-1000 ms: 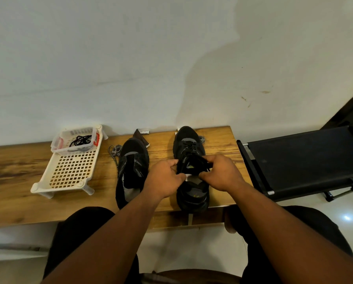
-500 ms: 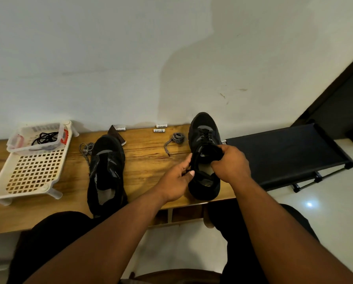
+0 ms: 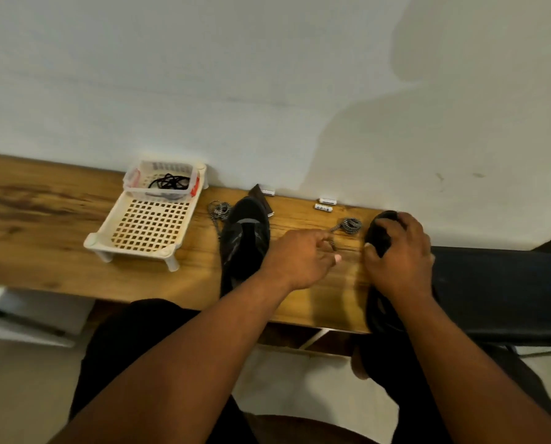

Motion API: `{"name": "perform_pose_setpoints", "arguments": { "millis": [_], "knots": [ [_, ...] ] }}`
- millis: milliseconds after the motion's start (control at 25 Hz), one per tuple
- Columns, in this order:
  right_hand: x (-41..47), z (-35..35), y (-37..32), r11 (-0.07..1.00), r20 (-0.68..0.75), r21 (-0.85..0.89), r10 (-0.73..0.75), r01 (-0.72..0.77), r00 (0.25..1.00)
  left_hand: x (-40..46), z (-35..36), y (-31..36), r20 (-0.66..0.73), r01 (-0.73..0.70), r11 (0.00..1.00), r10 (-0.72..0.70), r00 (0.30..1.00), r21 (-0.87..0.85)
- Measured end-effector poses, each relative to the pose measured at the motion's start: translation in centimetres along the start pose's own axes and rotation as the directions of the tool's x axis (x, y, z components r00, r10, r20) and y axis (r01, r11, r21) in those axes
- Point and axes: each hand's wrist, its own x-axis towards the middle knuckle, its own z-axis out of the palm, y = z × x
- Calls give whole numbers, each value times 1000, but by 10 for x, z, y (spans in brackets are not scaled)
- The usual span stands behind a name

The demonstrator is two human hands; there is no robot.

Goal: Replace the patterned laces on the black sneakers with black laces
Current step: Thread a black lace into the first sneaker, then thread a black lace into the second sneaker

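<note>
1. The right hand (image 3: pixel 399 257) grips the right sneaker (image 3: pixel 380 238) at the table's (image 3: pixel 43 225) right end, partly over the black bench (image 3: pixel 498 283); a careless shift could tip it off the edge.
2. The left hand (image 3: pixel 299 257) reaches with loosely curled fingers toward the coiled patterned lace (image 3: pixel 349 224); motion blur hides whether it pinches the lace's end.
3. The left sneaker (image 3: pixel 243 238) lies unlaced, a second patterned lace (image 3: pixel 218 210) beside it.
4. The black lace (image 3: pixel 168 182) sits tangled in the small clear basket (image 3: pixel 133 179), which rests in the white perforated tray (image 3: pixel 149 225); pulling could knot it.
</note>
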Motion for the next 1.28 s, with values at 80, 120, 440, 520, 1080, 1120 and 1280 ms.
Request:
{"name": "perform_pose_setpoints", "arguments": {
  "millis": [80,120,440,520,1080,1120,1280],
  "knots": [
    [-12,37,-34,985,80,-110,-125,133,989,-20,-28,-35,-158,62,998,-59,986,15],
    [-15,55,-44,966,155,-208,-124,155,980,-32,-40,-52,-250,93,994,-77,965,55],
    [9,38,-59,887,376,-431,12,163,926,-42,-81,-83,-207,528,833,-553,807,-165],
    [-1,16,-71,885,326,-400,-106,238,940,-41,-85,-72,-34,591,806,-590,807,26],
    [-42,72,-66,994,611,101,-39,-29,790,-48,-30,-66,-60,449,881,-445,893,151],
    [-39,69,-66,998,605,57,-28,-8,796,-44,-35,-65,-19,455,873,-459,888,175],
    [-12,49,-112,988,461,-40,-112,147,880,-32,-90,-63,-4,467,882,-468,884,53]
  ]
}}
